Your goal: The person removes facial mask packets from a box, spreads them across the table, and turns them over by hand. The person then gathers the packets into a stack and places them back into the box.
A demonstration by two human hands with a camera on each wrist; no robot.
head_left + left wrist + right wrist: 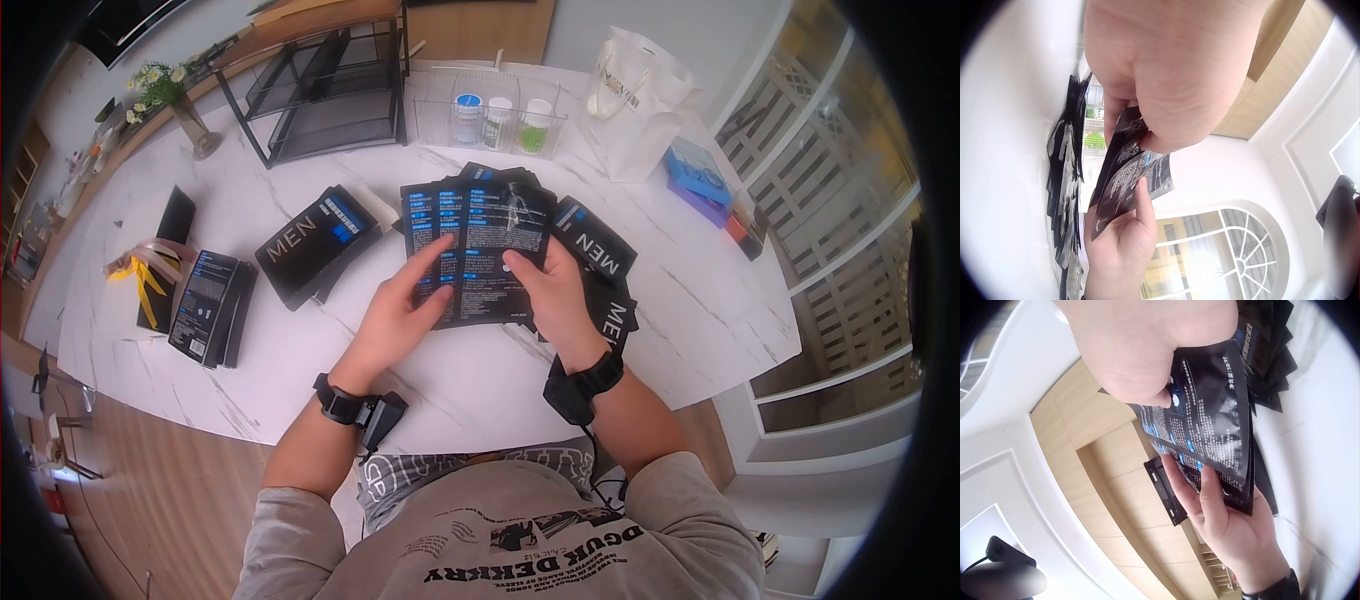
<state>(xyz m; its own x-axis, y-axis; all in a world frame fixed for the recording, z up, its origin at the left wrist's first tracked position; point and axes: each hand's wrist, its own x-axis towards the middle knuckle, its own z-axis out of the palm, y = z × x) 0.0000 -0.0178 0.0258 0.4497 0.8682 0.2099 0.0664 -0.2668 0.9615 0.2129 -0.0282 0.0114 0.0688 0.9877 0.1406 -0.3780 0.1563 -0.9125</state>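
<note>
Above the table, both hands hold several flat black foil packets (485, 285) with blue and white print, slightly fanned. My left hand (400, 305) grips the left packet, its thumb and a finger on the printed face. On the right side, my right hand (555, 300) pinches the packets, thumb pressed on the front and the other fingers hidden behind. In the right wrist view, overlapping packets (1210, 419) lie layered between the two hands. More black packets marked MEN (597, 240) lie spread on the table beside and behind the hands.
Black MEN boxes (318, 240) lie at left, near more standing boxes (200, 310) and a yellow ribbon (150, 272). At the back are a mesh rack (330, 120), a clear organizer (430, 118) with bottles, and a white bag (640, 110). A blue box (695, 165) sits far right.
</note>
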